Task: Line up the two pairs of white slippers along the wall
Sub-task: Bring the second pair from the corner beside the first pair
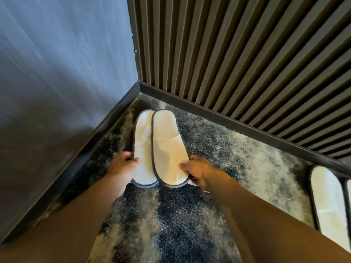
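Two white slippers with dark trim sit side by side in the room's corner, toes toward the slatted wall. My left hand (122, 166) grips the heel of the left slipper (142, 141). The right slipper (167, 147) slightly overlaps the left one, and my right hand (197, 170) grips its heel. Whether the pair rests on the carpet or hovers just above it is unclear. A second pair lies along the slatted wall at the right edge: one slipper (327, 198) shows in full length, its mate (349, 188) is cut off by the frame.
A grey-blue plain wall (57, 63) stands on the left and a dark slatted wall (237, 54) at the back, both with dark skirting (237, 118). Mottled grey and black carpet (209, 149) covers the floor between the two pairs.
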